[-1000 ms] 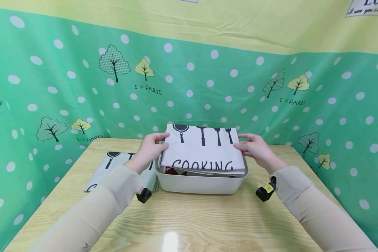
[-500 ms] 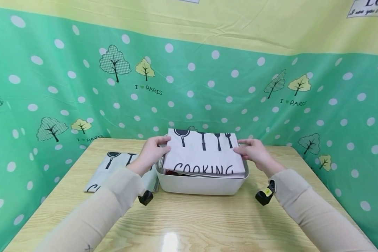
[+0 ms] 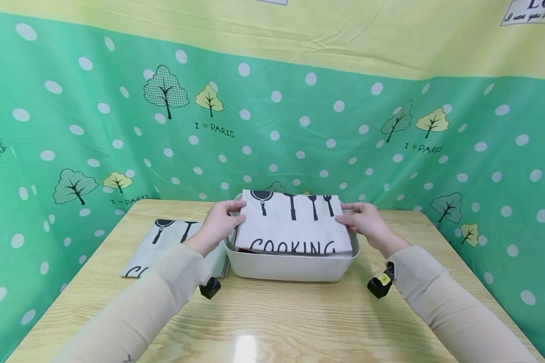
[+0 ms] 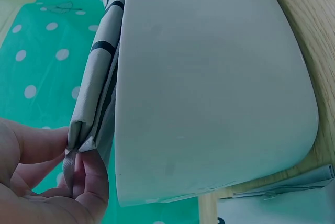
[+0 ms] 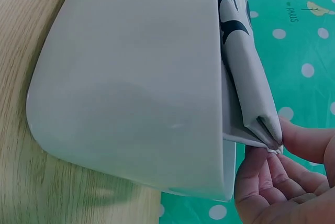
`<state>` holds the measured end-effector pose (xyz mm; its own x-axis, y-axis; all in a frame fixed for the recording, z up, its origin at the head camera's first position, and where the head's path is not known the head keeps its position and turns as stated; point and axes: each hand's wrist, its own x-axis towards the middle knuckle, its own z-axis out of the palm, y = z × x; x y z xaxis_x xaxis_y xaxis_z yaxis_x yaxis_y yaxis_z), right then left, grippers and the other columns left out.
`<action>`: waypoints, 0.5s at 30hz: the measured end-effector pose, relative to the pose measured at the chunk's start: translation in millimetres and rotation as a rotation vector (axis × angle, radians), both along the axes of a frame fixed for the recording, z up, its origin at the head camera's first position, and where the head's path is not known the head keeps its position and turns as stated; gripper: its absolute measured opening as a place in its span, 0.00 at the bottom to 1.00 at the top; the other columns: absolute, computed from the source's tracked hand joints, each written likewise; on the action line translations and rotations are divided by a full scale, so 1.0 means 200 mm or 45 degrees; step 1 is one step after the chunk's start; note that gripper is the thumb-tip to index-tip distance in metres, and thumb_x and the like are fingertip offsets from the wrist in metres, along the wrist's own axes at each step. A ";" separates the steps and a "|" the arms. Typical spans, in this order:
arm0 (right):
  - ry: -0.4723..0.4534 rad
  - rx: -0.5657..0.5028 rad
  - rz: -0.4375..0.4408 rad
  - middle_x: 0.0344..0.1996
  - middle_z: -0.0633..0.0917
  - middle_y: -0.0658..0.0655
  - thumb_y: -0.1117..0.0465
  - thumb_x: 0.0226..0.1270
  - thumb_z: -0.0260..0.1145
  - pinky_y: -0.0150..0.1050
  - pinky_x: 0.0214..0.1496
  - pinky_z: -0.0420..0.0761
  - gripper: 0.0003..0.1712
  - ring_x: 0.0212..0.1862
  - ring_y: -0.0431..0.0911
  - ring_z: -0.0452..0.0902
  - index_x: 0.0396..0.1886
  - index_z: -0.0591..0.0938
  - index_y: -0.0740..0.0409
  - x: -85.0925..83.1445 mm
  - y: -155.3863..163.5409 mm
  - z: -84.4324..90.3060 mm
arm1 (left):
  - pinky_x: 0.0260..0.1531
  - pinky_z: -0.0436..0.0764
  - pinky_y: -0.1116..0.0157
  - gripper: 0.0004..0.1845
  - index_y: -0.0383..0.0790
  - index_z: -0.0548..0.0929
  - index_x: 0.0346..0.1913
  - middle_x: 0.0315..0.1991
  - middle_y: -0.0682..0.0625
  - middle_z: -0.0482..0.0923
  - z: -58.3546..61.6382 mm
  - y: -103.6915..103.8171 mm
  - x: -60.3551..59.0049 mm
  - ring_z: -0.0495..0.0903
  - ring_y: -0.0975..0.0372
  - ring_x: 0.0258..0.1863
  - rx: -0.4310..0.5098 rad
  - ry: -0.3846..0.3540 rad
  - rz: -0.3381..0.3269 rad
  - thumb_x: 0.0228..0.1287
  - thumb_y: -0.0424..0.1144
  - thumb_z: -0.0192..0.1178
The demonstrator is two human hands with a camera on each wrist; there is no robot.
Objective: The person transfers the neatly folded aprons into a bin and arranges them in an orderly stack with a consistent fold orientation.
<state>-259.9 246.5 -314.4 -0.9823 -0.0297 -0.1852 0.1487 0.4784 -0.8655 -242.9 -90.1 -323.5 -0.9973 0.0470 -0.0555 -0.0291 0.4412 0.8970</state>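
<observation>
A folded white cloth (image 3: 295, 224), printed with black kitchen utensils and the word COOKING, lies at the mouth of a white plastic bin (image 3: 290, 267). My left hand (image 3: 218, 222) pinches its left edge between thumb and fingers. On the opposite side my right hand (image 3: 365, 222) pinches the right edge. In the left wrist view, the left thumb and fingers (image 4: 97, 182) grip a folded corner just past the bin's rim. The right wrist view has the thumb above and fingers (image 5: 248, 182) below the other corner. Most of the bin's contents are hidden under the cloth.
A second folded cloth (image 3: 145, 252) with the same print lies on the wooden table (image 3: 277, 317) left of the bin, partly behind my left arm. A green and yellow dotted curtain (image 3: 272, 121) hangs close behind the table and along both sides.
Both hands have lowered the cloth a little toward the bin, and it covers more of the opening. Dark red contents seen earlier at the front are now nearly hidden.
</observation>
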 end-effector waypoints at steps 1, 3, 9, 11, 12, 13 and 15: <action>0.009 0.017 0.006 0.61 0.78 0.70 0.59 0.71 0.64 0.34 0.47 0.82 0.33 0.41 0.41 0.82 0.70 0.67 0.69 0.00 0.00 0.00 | 0.68 0.70 0.50 0.24 0.38 0.70 0.70 0.69 0.38 0.70 0.00 0.00 0.00 0.67 0.46 0.70 -0.028 0.005 -0.006 0.73 0.33 0.54; 0.038 0.052 0.026 0.59 0.79 0.71 0.58 0.72 0.63 0.37 0.49 0.84 0.31 0.43 0.46 0.83 0.68 0.69 0.71 0.01 0.01 -0.01 | 0.65 0.74 0.51 0.25 0.38 0.69 0.71 0.68 0.37 0.70 0.00 -0.01 0.00 0.70 0.45 0.68 -0.108 0.020 -0.026 0.73 0.34 0.54; 0.096 0.165 0.059 0.58 0.79 0.72 0.56 0.73 0.62 0.46 0.56 0.83 0.29 0.52 0.59 0.81 0.65 0.72 0.72 0.03 0.01 -0.02 | 0.53 0.83 0.54 0.25 0.36 0.72 0.68 0.65 0.36 0.74 0.01 -0.02 0.02 0.79 0.45 0.58 -0.339 0.118 -0.072 0.71 0.39 0.56; 0.095 0.169 0.055 0.58 0.79 0.71 0.56 0.73 0.61 0.47 0.57 0.83 0.29 0.53 0.59 0.81 0.65 0.71 0.71 0.03 0.01 -0.02 | 0.53 0.83 0.54 0.24 0.37 0.73 0.67 0.64 0.37 0.75 0.01 -0.02 0.02 0.79 0.46 0.58 -0.361 0.130 -0.070 0.71 0.40 0.56; 0.095 0.167 0.056 0.58 0.79 0.72 0.56 0.73 0.61 0.48 0.58 0.82 0.29 0.52 0.59 0.81 0.65 0.71 0.71 0.03 0.01 -0.02 | 0.53 0.82 0.53 0.24 0.38 0.73 0.67 0.65 0.38 0.75 0.01 -0.02 0.02 0.79 0.46 0.59 -0.359 0.124 -0.068 0.71 0.41 0.56; 0.095 0.162 0.054 0.58 0.79 0.72 0.56 0.73 0.62 0.48 0.58 0.82 0.29 0.52 0.59 0.81 0.65 0.71 0.71 0.03 0.00 -0.02 | 0.53 0.82 0.53 0.24 0.38 0.74 0.67 0.65 0.38 0.75 0.01 -0.02 0.02 0.78 0.46 0.59 -0.356 0.121 -0.069 0.72 0.41 0.56; 0.094 0.156 0.050 0.58 0.79 0.72 0.56 0.73 0.62 0.48 0.58 0.82 0.29 0.51 0.57 0.81 0.65 0.71 0.71 0.03 0.00 -0.02 | 0.54 0.82 0.53 0.23 0.39 0.74 0.67 0.65 0.39 0.74 0.01 -0.02 0.03 0.77 0.46 0.60 -0.346 0.111 -0.068 0.72 0.41 0.56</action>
